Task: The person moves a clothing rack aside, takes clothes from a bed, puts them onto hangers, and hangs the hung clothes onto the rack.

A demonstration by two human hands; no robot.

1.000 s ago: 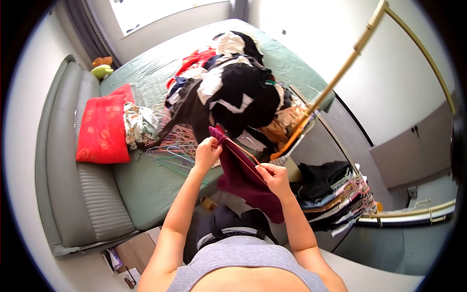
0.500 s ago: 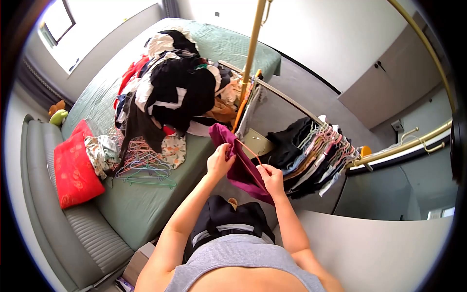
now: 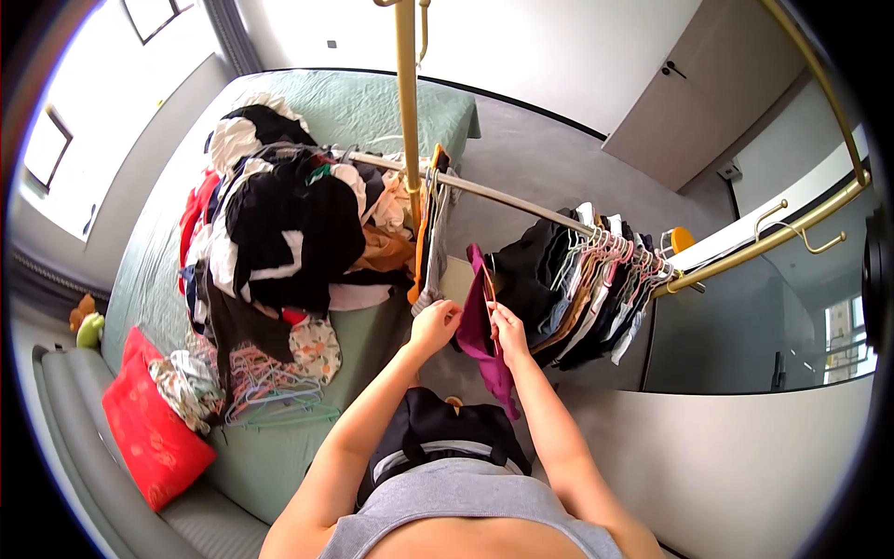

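Note:
A purple garment hangs in front of me on a thin orange-brown hanger. My right hand is closed on that hanger at the garment's right side. Just left of the cloth, my left hand has its fingers curled in, and nothing shows in them; it looks apart from the garment. Beyond the left hand, a grey garment and an orange hanger hang on the rail.
Several clothes on hangers crowd the rail's right end. On the green-covered bed lie a clothes heap, loose hangers and a red cushion. A gold upright pole rises ahead, with a white surface at the right.
My left hand has come off the purple garment. The garment has swung narrower and more upright, still on the hanger in my right hand. The view has turned to the right.

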